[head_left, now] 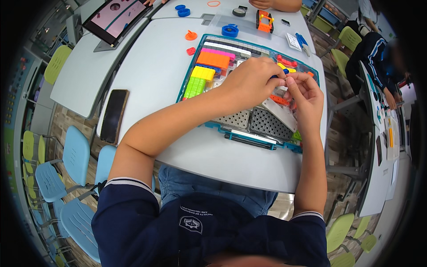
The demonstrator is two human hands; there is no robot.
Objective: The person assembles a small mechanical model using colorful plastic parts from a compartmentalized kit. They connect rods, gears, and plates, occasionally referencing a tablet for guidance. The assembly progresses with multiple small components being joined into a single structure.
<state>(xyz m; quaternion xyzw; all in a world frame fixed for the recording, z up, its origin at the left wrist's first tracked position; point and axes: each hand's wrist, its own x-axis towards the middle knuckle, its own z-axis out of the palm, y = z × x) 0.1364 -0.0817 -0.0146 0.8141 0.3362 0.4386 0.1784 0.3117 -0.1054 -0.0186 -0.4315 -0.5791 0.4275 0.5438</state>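
Note:
My left hand (255,75) and my right hand (308,91) meet above an open case (181,92) of plastic building parts. The left fingers are closed on a small dark blue piece (274,76), mostly hidden by them. Thumb and fingers of my right hand are pinched close beside it; what they hold cannot be made out. Under the hands a long light grey plate (281,117) slants across the case. Orange blocks (212,59), yellow blocks (203,73) and green blocks (194,87) fill the case's left side, near a dark perforated plate (271,122) at the front.
A phone (114,116) lies at the table's left. Beyond the case are a blue wheel-like part (230,30), an orange model (264,21) and another person's hand (261,3). A tablet (116,20) stands at the far left. Blue chairs (75,153) stand behind on the left.

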